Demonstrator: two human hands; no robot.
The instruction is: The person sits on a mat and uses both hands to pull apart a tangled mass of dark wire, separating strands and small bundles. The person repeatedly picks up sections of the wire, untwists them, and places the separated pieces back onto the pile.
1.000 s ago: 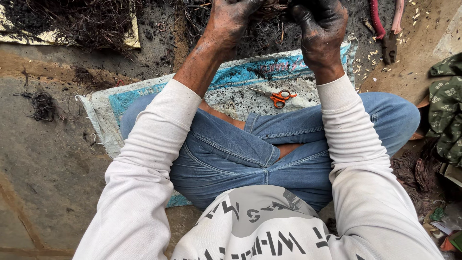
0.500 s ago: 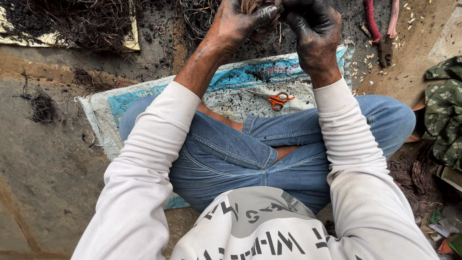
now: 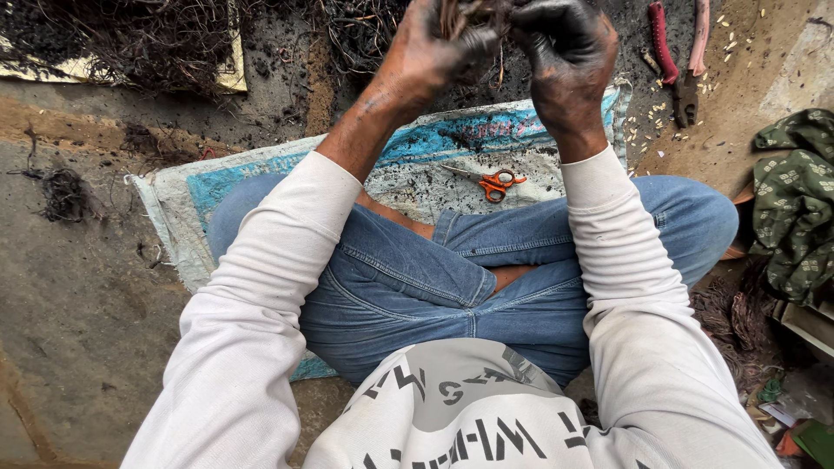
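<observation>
At the top centre of the frame, a small bundle of thin brownish wire strands [image 3: 469, 16] is being held up between two soot-blackened hands. The left hand [image 3: 430, 52] is closing around the strands, fingers curled and pinching them near the thumb. The right hand [image 3: 565, 52] is curling just beside it, fingertips pressing toward the same bundle, though whether it is truly gripping is hard to tell.

Below the hands, orange-handled scissors [image 3: 495, 183] are lying on a dusty woven mat [image 3: 174, 200] in front of crossed legs in blue jeans [image 3: 417, 287]. Red-handled pliers [image 3: 678, 61] are resting at the upper right, and a heap of charred wire tangle [image 3: 130, 35] is spreading across the upper left.

The stiff strand ends could probably prick the bare fingers, or loose strands could slip from the sooty grip.
</observation>
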